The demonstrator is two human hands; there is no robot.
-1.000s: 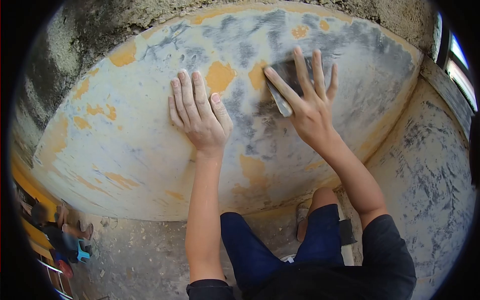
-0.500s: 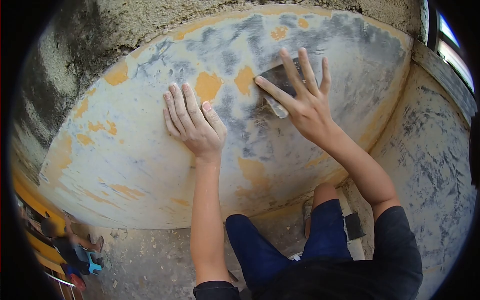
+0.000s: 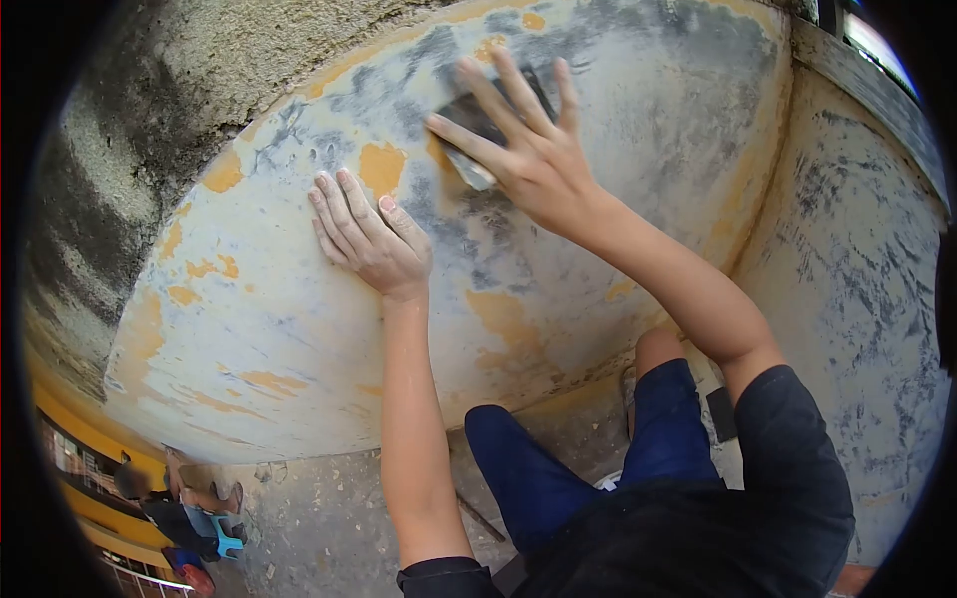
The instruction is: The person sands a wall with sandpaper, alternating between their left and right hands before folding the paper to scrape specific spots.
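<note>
A wide curved panel (image 3: pixel 289 319) fills the view, pale with grey smears and orange patches. My left hand (image 3: pixel 377 239) lies flat against it, dusty, its fingers stretched and nothing in it. Higher and to the right, my right hand (image 3: pixel 543 164) presses a dark sheet of sandpaper (image 3: pixel 467 118) onto the panel with spread fingers. The sheet shows between the fingers and past the thumb side, where one edge looks pale and folded. Motion blurs the sandpaper and fingertips somewhat, and my palm hides part of the sheet.
Rough concrete (image 3: pixel 289 50) borders the panel above. A grey-streaked side wall (image 3: pixel 847 299) meets it at the right. A dark flat piece (image 3: pixel 721 414) lies beside my leg, and a thin stick (image 3: pixel 480 518) on the floor. Lower left, a person (image 3: pixel 179 513) sits on a blue stool (image 3: pixel 227 538).
My right hand has slid left across the panel with the sandpaper, now partly covering an orange patch. My left hand stays nearly in place on the panel. The camera view has shifted slightly.
</note>
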